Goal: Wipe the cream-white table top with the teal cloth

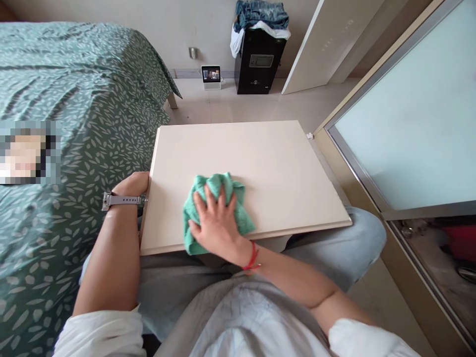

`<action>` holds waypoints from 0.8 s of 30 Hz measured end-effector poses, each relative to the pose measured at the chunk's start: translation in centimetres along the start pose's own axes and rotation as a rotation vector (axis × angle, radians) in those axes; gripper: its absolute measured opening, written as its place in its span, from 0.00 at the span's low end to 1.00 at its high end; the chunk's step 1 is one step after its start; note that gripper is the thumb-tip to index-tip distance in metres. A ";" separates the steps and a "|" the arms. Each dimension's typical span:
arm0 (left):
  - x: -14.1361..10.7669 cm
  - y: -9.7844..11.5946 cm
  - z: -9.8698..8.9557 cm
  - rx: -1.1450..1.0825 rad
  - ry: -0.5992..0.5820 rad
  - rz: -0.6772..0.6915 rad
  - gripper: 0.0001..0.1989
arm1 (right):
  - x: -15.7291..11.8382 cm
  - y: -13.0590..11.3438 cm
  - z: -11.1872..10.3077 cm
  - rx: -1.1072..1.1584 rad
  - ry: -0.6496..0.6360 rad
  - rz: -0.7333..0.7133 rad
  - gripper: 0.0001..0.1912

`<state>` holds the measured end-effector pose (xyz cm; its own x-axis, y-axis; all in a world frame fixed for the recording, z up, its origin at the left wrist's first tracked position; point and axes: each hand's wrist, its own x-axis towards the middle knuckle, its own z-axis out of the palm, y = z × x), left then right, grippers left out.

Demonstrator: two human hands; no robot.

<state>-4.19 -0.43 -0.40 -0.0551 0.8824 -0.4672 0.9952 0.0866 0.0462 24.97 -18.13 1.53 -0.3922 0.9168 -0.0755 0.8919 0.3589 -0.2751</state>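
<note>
A flat cream-white board [260, 163] lies across my lap, its far end reaching out over the floor. My right hand [219, 223], with a red string bracelet at the wrist, presses a crumpled green cloth [238, 210] onto the board's near left part. The fingers are partly spread, and the cloth bunches up around and between them. At the board's left edge is my left hand [132, 183], touching the side, with a grey-strapped watch [124, 199] on the wrist. The board hides its fingers, so their grip does not show.
On the left stands a bed with a green leaf-pattern sheet [92, 124], bearing a blurred object. A small screen [211, 77] and a black cabinet [255, 64] topped with folded clothes [260, 15] are by the wall. A framed sliding door [416, 114] runs along the right.
</note>
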 end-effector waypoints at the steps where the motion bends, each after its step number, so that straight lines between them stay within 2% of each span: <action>1: -0.4 0.4 -0.2 -0.005 0.002 0.017 0.23 | 0.4 -1.6 0.3 0.014 -0.009 -0.080 0.42; 4: -1.5 1.2 -0.6 -0.007 -0.025 0.031 0.24 | 1.6 -5.7 1.3 0.013 -0.005 -0.285 0.40; 6: -2.1 1.6 -0.8 -0.012 -0.035 0.014 0.28 | 2.1 -7.3 1.7 -0.009 0.012 -0.370 0.38; 8: -2.4 1.8 -0.8 -0.017 -0.040 -0.010 0.28 | 2.4 -7.9 2.0 -0.025 0.026 -0.409 0.37; 11: -2.3 1.7 -0.7 -0.017 -0.023 -0.009 0.24 | 2.3 -6.8 1.9 -0.008 0.045 -0.437 0.37; 13: -1.8 1.3 -0.5 -0.013 -0.020 0.002 0.22 | 1.7 -5.2 1.9 0.020 0.056 -0.436 0.37; 17: -0.3 0.1 0.0 0.027 -0.007 0.021 0.26 | -0.8 -0.3 1.8 0.040 0.069 -0.348 0.41; 20: 0.6 -0.9 0.4 0.016 0.044 0.035 0.25 | -3.7 4.6 2.0 0.017 0.093 -0.237 0.43; 24: 1.2 -1.6 1.0 -0.009 0.076 0.036 0.26 | -8.1 11.6 2.0 -0.102 0.175 -0.028 0.41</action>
<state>-5.74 0.10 -1.90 -0.0257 0.9177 -0.3964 0.9959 0.0579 0.0695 38.07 -21.78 -3.01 -0.3798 0.9196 0.1009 0.9029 0.3922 -0.1760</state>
